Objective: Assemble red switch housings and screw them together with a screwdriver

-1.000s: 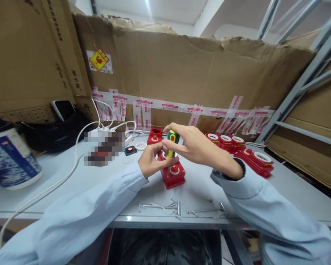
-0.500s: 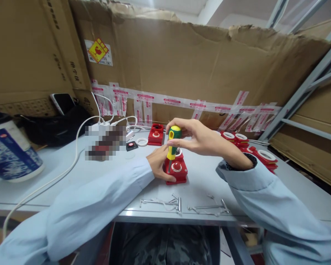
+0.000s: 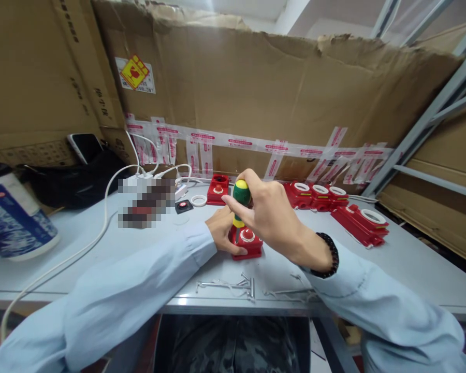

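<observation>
My right hand [image 3: 266, 207] is wrapped round the green and yellow handle of a screwdriver [image 3: 241, 192], its thumb stretched along the near side. The shaft points down at the left corner of a red housing [image 3: 252, 249] with a red domed knob and white ring on top. Whether a screw sits under the tip is too small to tell. My left hand [image 3: 222, 230] grips the housing from the left, thumb along its front and fingers partly hidden behind. In front lie several metal screws and rods [image 3: 244, 284], with more metal pieces [image 3: 291, 293] to their right.
Behind stands another red housing [image 3: 217, 191], beside a white ring [image 3: 199, 200] and a small black square part [image 3: 184, 206]. Several red housings with white rings [image 3: 361, 223] sit at the right. A blue and white tub [image 3: 17, 212], a white cable [image 3: 101, 228] and a power strip [image 3: 135, 182] occupy the left.
My right hand has turned on the screwdriver handle, wrist lower and nearer, palm now wrapped over it instead of fingertips. My left hand still holds the housing in place.
</observation>
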Motion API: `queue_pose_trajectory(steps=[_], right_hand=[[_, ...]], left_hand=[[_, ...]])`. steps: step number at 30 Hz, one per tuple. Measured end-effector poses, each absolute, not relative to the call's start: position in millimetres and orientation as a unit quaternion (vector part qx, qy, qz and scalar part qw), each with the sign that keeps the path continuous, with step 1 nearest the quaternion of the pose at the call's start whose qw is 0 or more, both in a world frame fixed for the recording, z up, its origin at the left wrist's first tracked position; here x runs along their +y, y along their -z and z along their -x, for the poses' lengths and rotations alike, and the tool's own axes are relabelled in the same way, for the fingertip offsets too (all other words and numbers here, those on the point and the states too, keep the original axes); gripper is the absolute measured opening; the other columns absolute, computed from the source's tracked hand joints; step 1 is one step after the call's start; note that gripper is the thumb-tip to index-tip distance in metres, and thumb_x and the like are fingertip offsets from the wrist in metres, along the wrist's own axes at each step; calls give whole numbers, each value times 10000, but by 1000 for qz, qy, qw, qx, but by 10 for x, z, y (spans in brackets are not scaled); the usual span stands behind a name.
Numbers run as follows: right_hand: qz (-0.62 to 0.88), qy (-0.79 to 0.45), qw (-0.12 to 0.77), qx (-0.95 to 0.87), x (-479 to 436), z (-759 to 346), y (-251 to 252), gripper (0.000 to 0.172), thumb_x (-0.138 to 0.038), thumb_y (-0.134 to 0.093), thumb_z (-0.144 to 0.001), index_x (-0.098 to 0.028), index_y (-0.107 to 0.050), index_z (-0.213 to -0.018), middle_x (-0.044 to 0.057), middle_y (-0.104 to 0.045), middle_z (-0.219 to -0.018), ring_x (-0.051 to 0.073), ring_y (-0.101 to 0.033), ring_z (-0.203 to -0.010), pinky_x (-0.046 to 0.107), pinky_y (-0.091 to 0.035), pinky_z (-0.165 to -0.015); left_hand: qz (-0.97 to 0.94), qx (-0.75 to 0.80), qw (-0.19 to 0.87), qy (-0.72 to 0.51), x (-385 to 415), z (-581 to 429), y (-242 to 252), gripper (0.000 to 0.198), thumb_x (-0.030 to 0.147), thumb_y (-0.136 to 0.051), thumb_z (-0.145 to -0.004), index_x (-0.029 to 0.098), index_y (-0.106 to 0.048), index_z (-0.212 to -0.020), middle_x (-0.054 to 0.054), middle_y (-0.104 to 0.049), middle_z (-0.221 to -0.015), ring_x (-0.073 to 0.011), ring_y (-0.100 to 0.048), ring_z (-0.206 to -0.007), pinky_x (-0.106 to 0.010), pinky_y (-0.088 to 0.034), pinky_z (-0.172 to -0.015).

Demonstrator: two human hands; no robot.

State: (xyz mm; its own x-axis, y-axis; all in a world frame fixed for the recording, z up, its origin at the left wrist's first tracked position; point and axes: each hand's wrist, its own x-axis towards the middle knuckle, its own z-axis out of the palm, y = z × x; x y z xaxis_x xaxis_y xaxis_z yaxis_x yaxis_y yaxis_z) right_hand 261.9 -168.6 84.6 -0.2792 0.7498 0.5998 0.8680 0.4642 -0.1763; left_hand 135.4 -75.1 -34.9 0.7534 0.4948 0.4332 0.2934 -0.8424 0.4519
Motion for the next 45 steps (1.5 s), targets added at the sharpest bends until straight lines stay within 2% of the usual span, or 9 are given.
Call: queue_pose_trajectory(steps=[6, 11, 14, 17, 24, 29, 32, 40, 45], right_hand=[[511, 79, 317, -795, -1596, -2623, -843, 205, -324, -601, -804, -147, -524, -874, 5, -560, -604, 118, -478, -516, 244, -320, -511], [417, -42, 421, -804, -1576, -2908, -988, 257, -405, -591, -801, -167, -539, -881, 10, -593, -740, 117, -540, -619, 238, -415, -547], [421, -16, 470, -776, -1750, -3139, -1135, 252, -383, -566, -820, -177, -528, -959, 33, -599, -818, 140, -575, -687, 260, -447, -586], [465, 40, 430, -773, -1999, -3351, -1177, 170, -323, -535, -833, -198, -523, -948, 29, -589, -796, 140, -558, -647, 271, -435, -577], [511, 1, 162, -844, -2282, -3732, -678, 64, -163, -503, -781, -213, -542, -786, -21, -545, -606, 110, -469, -523, 232, -371, -529], [563, -20, 76, -822, -2288, -3857, -337, 104, -266, -608, -747, -258, -662, -835, 41, -641, -634, 202, -592, -585, 297, -406, -530], [543, -61, 79, -834, -2256, -3902, -229, 85, -226, -609, -735, -288, -659, -767, 41, -656, -638, 225, -606, -586, 324, -414, -519], [516, -71, 87, -849, -2107, -3964, -192, 161, -152, -501, -778, -274, -592, -726, 37, -644, -662, 221, -602, -617, 349, -453, -564], [568, -52, 220, -791, -1972, -3987, -445, 92, -223, -515, -796, -211, -574, -727, 18, -631, -664, 167, -574, -584, 295, -454, -566]], left_hand=[[-915, 237, 156, -286, -781, -1362, 349, 793, 442, -785, -497, 191, -525, -1203, -121, -511, -1274, -386, -394, -1224, -501, -351, -1016], [-927, 241, 151, -243, -750, -1279, 320, 966, 451, -781, -532, 152, -364, -1350, -177, -357, -1397, -393, -327, -1286, -511, -331, -1039], [-942, 255, 122, -179, -712, -1125, 244, 917, 269, -771, -577, 248, -335, -1384, -146, -171, -1504, -425, -164, -1359, -575, -248, -1058], [-948, 259, 98, -156, -725, -1007, 121, 835, 85, -651, -633, 356, -353, -1364, -62, -78, -1537, -403, -135, -1376, -577, -235, -1058], [-902, 362, 92, -217, -961, -1329, 38, 806, 552, -584, -755, 228, -239, -1408, -196, -227, -1480, -366, -246, -1353, -575, -286, -1005], [-915, 354, 82, -175, -939, -1383, 88, 723, 379, -582, -742, 176, -278, -1366, -159, -527, -1244, -318, -530, -1108, -477, -371, -923], [-925, 334, 94, -157, -893, -1240, 75, 750, 316, -581, -687, 182, -277, -1360, -119, -556, -1181, -278, -575, -1002, -434, -375, -906], [-927, 327, 100, -158, -845, -1064, 95, 782, 315, -590, -653, 197, -279, -1361, -101, -541, -1244, -276, -545, -1083, -386, -332, -965], [-928, 325, 97, -156, -854, -1078, 95, 757, 331, -572, -672, 200, -281, -1358, -108, -530, -1246, -274, -537, -1086, -401, -321, -971]])
